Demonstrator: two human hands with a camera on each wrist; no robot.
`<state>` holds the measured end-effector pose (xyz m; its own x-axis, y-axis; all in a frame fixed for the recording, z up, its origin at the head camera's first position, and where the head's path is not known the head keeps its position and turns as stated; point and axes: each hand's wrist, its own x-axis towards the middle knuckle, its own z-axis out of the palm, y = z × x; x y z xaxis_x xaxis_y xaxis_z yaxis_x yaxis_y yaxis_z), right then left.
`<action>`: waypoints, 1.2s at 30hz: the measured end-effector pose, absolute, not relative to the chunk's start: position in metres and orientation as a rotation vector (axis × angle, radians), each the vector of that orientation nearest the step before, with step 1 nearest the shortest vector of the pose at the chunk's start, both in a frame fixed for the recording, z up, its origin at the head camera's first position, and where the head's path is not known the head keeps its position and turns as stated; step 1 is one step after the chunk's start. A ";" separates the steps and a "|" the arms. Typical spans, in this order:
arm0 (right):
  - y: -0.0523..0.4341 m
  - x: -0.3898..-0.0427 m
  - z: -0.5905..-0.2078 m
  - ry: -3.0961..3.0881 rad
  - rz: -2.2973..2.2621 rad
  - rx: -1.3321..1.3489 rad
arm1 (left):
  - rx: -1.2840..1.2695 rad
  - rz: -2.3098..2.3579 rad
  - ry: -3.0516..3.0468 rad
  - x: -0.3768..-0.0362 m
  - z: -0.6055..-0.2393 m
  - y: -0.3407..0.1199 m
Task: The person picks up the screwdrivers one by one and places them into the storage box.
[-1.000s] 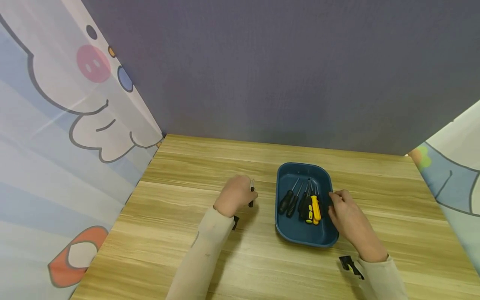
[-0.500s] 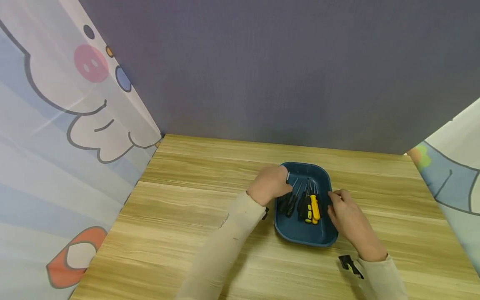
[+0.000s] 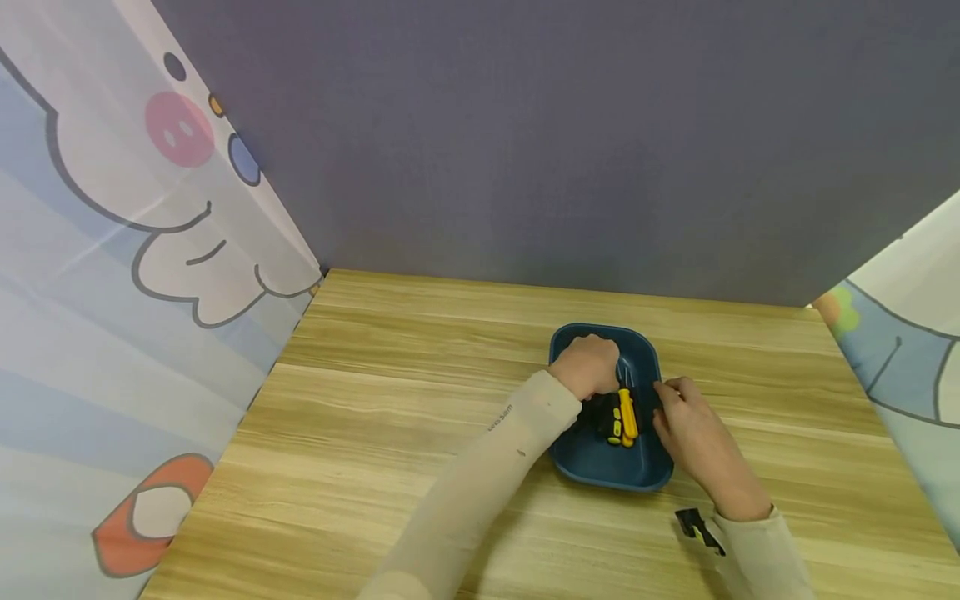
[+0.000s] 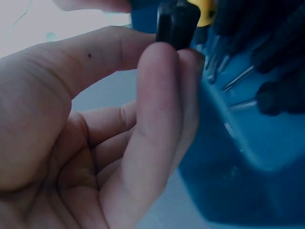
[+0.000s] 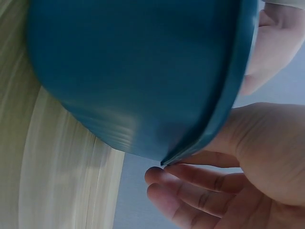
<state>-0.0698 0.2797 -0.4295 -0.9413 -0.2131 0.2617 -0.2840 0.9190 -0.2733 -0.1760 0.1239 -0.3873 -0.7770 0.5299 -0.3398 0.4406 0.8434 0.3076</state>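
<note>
My left hand [image 3: 588, 365] is over the left half of a dark blue plastic tray [image 3: 611, 482]. In the left wrist view, thumb and fingertips pinch the black handle of a small screwdriver [image 4: 175, 24]; the hand hides it in the head view. Several more screwdrivers lie in the tray, including a yellow-handled screwdriver [image 3: 628, 412] and a black-and-yellow one [image 3: 615, 423] beside it. Some black-handled ones are covered by the left hand. At the tray's right side, my right hand [image 3: 693, 433] pinches the rim [image 5: 233, 90], thumb inside and fingers outside.
The tray stands on a wood-grain table [image 3: 360, 400]. A grey panel [image 3: 525, 150] rises along the table's back edge. Printed cloth [image 3: 150, 275] hangs on the left, with similar cloth on the right. A black strap end [image 3: 699, 531] sticks out by the right cuff.
My left hand has carried the small screwdriver rightward from above the table to the tray, and now covers the tray's left part. The right hand has stayed at the rim.
</note>
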 end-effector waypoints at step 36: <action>0.287 -0.071 -0.428 -2.817 0.516 0.383 | 0.848 0.531 2.638 -0.159 -0.380 0.075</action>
<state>-0.0711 0.2866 -0.4279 -0.9338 -0.2098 0.2897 -0.2989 0.9026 -0.3098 -0.1591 0.0752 -0.3798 -0.7733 0.6068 -0.1840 0.4884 0.7550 0.4374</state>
